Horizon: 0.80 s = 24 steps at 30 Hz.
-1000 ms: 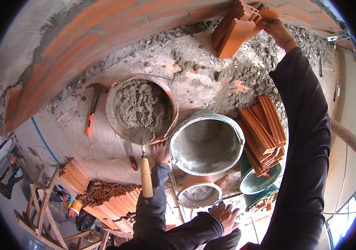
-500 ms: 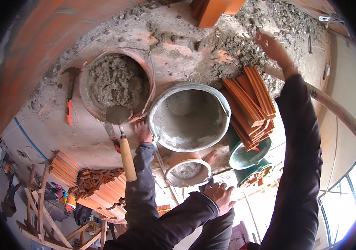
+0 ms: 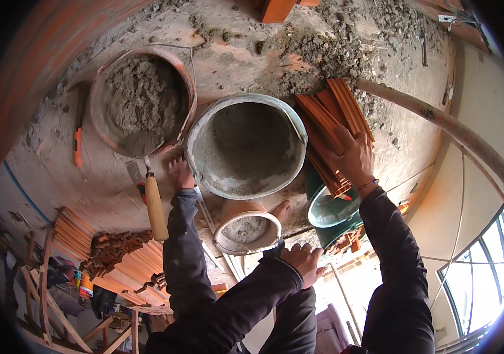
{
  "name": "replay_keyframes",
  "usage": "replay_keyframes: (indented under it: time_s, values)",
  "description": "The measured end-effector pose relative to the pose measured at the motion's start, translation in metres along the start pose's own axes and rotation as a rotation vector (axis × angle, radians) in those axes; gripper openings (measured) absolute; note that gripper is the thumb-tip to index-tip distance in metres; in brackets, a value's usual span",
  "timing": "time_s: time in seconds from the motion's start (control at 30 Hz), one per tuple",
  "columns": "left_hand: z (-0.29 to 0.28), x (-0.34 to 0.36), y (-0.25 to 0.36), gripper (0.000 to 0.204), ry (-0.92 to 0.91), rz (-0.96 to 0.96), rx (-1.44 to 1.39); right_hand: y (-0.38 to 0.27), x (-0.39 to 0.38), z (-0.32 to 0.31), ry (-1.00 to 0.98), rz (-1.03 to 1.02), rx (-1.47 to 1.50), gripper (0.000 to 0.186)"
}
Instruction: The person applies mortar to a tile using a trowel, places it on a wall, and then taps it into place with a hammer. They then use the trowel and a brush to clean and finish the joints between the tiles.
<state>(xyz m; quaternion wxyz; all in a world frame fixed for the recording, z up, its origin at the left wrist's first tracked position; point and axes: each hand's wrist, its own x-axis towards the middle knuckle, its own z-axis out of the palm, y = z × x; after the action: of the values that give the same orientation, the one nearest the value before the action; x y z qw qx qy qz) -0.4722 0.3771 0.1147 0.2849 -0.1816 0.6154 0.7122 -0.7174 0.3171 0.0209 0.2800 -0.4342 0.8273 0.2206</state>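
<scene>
My right hand [image 3: 355, 158] has its fingers apart over the stack of grooved orange clay strips [image 3: 318, 121], touching them; no strip is lifted. My left hand [image 3: 303, 263] rests across my dark-clad leg with fingers loosely bent and nothing in them. In front of me, left of the strips, stands a large bucket [image 3: 251, 192] with a thin wet grey layer inside. Further left is a second bucket [image 3: 188, 112] holding grey mortar [image 3: 140, 97]. A wooden-handled trowel [image 3: 156, 206] leans there, its blade in the mortar.
A small mortar-crusted bucket [image 3: 226, 243] sits between my bare feet. Green buckets [image 3: 330, 213] stand beneath the strips. A hammer [image 3: 78, 133] lies at the left. A long pole [image 3: 441, 115] slants on the right. More clay strips [image 3: 137, 274] are piled lower left. Mortar crumbs [image 3: 323, 50] litter the far floor.
My right hand has come back from the far right floor to the clay strips. My left hand stays on my leg. The whole view has shifted slightly.
</scene>
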Motion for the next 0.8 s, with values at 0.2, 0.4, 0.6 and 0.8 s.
replay_keyframes:
  time_s: [0.2,0.4,0.6,0.8]
  values:
    - [0.005,0.005,-0.007,0.052,-0.005,-0.004,-0.032,0.017,-0.009,0.024,0.244,-0.033,0.12,0.059]
    - [0.018,0.013,-0.018,0.054,0.072,0.021,-0.034,0.031,-0.004,0.05,0.363,-0.081,0.233,0.059]
    - [0.019,0.021,-0.019,0.055,0.069,0.048,-0.077,0.036,-0.014,0.03,0.331,-0.191,0.235,0.056]
    - [0.025,0.024,-0.02,0.055,0.057,0.011,-0.089,0.085,0.053,0.006,0.248,0.184,0.354,0.062]
